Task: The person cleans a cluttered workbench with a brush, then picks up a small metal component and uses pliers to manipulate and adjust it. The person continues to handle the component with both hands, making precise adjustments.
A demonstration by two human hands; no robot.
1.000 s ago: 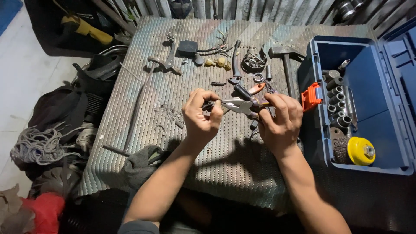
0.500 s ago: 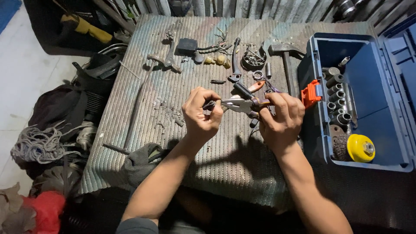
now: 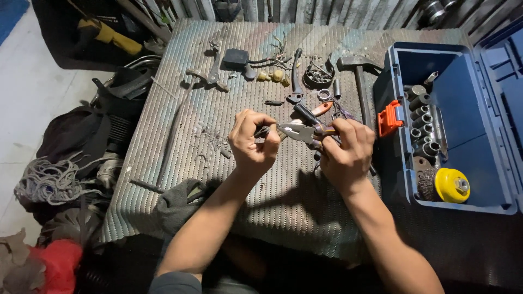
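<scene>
My right hand grips a pair of pliers with orange handles, jaws pointing left. My left hand is closed around a small dark part that sits at the plier jaws; the part is mostly hidden by my fingers. Both hands hover over the middle of a corrugated metal table. Just behind the hands lie another tool with an orange and black handle and a small metal ring.
An open blue toolbox at the right holds a row of sockets and a yellow wire brush wheel. A hammer, wrenches, a black box with wires lie at the back. Rope and bags sit on the floor left.
Both hands stay together at the table's middle; the pliers and the small part have shifted only slightly between my fingers.
</scene>
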